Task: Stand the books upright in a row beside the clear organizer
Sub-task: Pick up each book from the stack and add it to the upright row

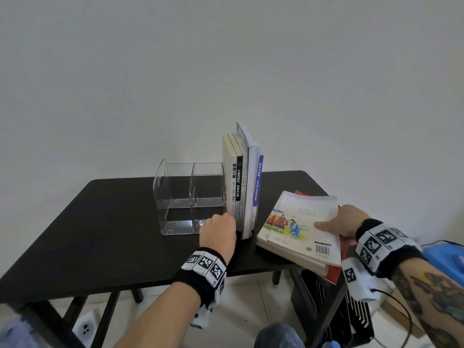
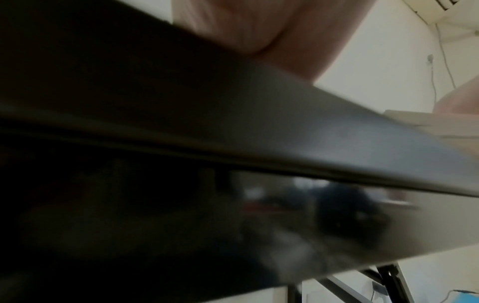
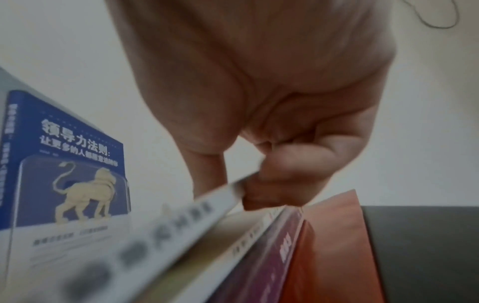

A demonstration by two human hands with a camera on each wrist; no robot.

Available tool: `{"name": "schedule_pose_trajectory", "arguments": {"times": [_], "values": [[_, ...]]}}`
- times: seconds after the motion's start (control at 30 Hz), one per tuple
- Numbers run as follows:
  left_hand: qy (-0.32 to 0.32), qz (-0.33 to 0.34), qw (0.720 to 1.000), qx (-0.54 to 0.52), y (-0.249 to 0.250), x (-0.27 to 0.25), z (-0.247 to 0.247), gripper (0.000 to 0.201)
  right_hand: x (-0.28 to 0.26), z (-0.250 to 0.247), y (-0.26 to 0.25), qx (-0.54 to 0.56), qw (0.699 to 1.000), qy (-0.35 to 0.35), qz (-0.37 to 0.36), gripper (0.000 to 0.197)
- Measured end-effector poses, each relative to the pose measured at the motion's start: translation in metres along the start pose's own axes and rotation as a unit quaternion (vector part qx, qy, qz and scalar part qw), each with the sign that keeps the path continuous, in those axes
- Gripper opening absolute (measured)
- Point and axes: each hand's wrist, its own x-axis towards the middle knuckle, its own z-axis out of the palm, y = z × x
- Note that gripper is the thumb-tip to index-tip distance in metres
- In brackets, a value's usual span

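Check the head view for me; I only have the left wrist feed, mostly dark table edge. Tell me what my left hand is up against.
Observer: Your left hand rests at the foot of the upright books, beside the clear organizer.
Operator: Report the right hand.
Observer: The right hand grips the top picture book of the flat stack.
Operator: Confirm the grip.
Observer: On the right wrist view, its fingers curl under the lifted edge.
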Motion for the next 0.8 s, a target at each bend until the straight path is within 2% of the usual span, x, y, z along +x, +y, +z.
{"name": "schedule_pose_trajectory", "arguments": {"times": [0.07, 0.17, 0.23, 0.3, 0.37, 0.43, 0.47, 0.5, 0.57, 0.63, 0.7, 0.73, 0.8], "values": [[-0.002, -0.004, 1.0, -0.005, 0.0, -0.001, 0.001, 0.015, 0.002, -0.007, 0.003, 0.102, 0.995, 0.004, 0.0, 0.031], [0.004, -0.009, 1.0, -0.015, 0.0, -0.003, 0.002, 0.018, -0.002, -0.025, 0.0, 0.278, 0.96, 0.016, -0.027, 0.028], [0.003, -0.012, 1.0, -0.011, 0.0, -0.005, 0.002, 0.019, -0.011, -0.043, -0.01, 0.332, 0.938, 0.068, -0.064, 0.026], [0.004, -0.012, 1.0, -0.004, 0.001, -0.006, 0.001, 0.02, -0.026, -0.061, -0.024, 0.337, 0.918, 0.175, -0.114, 0.025], [0.003, -0.009, 1.0, -0.005, 0.001, -0.006, 0.0, 0.02, -0.051, -0.076, -0.04, 0.339, 0.872, 0.314, -0.162, 0.025], [-0.003, -0.011, 1.0, -0.013, 0.001, -0.005, -0.002, 0.021, -0.082, -0.088, -0.058, 0.429, 0.792, 0.375, -0.219, 0.021], [-0.005, -0.011, 1.0, -0.018, 0.001, -0.005, -0.002, 0.02, -0.093, -0.092, -0.067, 0.477, 0.758, 0.365, -0.252, 0.018], [-0.005, -0.009, 1.0, -0.023, 0.001, -0.005, -0.003, 0.02, -0.105, -0.096, -0.076, 0.517, 0.738, 0.332, -0.279, 0.014], [-0.003, -0.003, 0.999, -0.032, 0.0, -0.006, -0.004, 0.019, -0.119, -0.1, -0.091, 0.561, 0.717, 0.264, -0.32, 0.012], [0.001, 0.0, 0.999, -0.037, -0.001, -0.007, -0.006, 0.019, -0.132, -0.097, -0.104, 0.561, 0.709, 0.259, -0.34, 0.025], [0.006, 0.002, 0.999, -0.042, -0.002, -0.007, -0.007, 0.018, -0.141, -0.089, -0.118, 0.552, 0.712, 0.25, -0.355, 0.03], [0.006, 0.002, 0.999, -0.043, -0.002, -0.008, -0.008, 0.018, -0.142, -0.083, -0.125, 0.538, 0.725, 0.24, -0.357, 0.031], [0.003, -0.001, 0.999, -0.045, -0.001, -0.009, -0.009, 0.018, -0.141, -0.069, -0.14, 0.475, 0.779, 0.218, -0.345, 0.034]]}}
